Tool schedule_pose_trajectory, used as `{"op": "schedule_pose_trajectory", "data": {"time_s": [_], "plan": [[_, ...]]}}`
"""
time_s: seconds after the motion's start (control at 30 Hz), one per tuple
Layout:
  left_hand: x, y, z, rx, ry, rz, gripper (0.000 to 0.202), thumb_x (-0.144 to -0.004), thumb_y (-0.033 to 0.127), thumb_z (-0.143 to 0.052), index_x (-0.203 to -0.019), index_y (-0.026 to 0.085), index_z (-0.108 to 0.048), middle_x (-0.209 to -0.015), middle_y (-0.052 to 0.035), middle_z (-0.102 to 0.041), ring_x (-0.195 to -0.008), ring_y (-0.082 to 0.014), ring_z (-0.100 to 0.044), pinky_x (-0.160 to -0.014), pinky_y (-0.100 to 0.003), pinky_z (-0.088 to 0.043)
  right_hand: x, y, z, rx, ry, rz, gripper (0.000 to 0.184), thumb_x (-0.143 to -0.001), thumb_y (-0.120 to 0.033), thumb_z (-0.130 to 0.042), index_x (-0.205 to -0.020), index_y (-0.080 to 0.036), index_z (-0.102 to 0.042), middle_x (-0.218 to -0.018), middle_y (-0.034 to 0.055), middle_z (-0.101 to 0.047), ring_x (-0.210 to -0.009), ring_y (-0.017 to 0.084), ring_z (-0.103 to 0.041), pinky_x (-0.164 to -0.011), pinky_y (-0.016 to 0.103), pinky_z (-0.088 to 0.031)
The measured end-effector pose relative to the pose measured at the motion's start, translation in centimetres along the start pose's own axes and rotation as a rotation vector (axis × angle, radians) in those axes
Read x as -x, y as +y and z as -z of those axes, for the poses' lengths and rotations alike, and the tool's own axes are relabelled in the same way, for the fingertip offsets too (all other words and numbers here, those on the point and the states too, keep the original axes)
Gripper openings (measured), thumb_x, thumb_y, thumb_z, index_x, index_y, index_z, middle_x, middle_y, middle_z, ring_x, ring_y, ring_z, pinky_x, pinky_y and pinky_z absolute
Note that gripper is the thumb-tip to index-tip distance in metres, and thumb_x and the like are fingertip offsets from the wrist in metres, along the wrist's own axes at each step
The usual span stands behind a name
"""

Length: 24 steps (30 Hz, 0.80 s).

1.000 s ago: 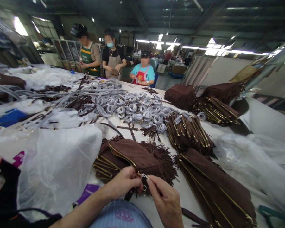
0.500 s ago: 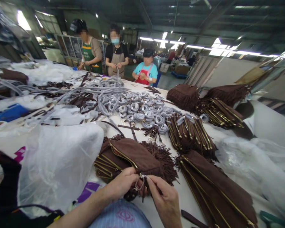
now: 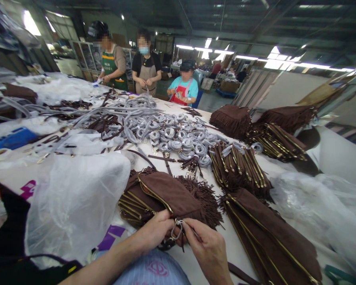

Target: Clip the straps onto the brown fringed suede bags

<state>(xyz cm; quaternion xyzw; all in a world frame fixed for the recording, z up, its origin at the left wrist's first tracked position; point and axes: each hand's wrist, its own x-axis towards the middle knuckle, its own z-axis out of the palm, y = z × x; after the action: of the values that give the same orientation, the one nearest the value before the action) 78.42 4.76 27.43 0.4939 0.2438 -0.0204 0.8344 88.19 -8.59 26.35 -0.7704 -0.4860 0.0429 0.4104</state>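
Note:
In front of me lies a brown fringed bag point(image 3: 178, 192) with a gold zipper, on top of more zippered bags. At its near corner is a silver metal clip point(image 3: 177, 229), a rounded loop. My left hand point(image 3: 158, 229) is closed at that corner, its fingers behind the clip and partly hidden. From the other side my right hand point(image 3: 207, 245) pinches the clip's upper end between thumb and forefinger. A dark strap piece point(image 3: 167, 243) with metal fittings hangs beneath my left fingers.
Coiled grey-wrapped straps point(image 3: 178, 136) are heaped mid-table. Stacks of brown zippered bags point(image 3: 240, 166) stand to the right, with a larger bag point(image 3: 269, 233) nearer. Clear plastic point(image 3: 77, 206) bulges at left. Across the table, several people work, one in a red apron point(image 3: 180, 93).
The clip between my hands has turned, its rounded loop now facing the camera more. Both hands stay at the bag's corner. The view shifts slightly.

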Motion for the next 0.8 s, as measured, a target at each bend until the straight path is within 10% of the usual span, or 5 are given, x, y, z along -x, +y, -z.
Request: {"op": "schedule_pose_trajectory", "data": {"time_s": [0.8], "plan": [[0.0, -0.2, 0.3, -0.057, -0.060, -0.085, 0.038, -0.060, 0.015, -0.050, -0.094, 0.011, -0.068, -0.068, 0.0000, -0.062, -0.063, -0.0129, -0.052, -0.062, -0.024, -0.040, -1.8, 0.0, 1.1, 0.118, -0.245, -0.020, 0.023, -0.086, -0.021, -0.054, -0.065, -0.023, -0.063, -0.057, -0.0054, -0.062, -0.052, 0.010, -0.056, -0.053, 0.024, -0.031]]}}
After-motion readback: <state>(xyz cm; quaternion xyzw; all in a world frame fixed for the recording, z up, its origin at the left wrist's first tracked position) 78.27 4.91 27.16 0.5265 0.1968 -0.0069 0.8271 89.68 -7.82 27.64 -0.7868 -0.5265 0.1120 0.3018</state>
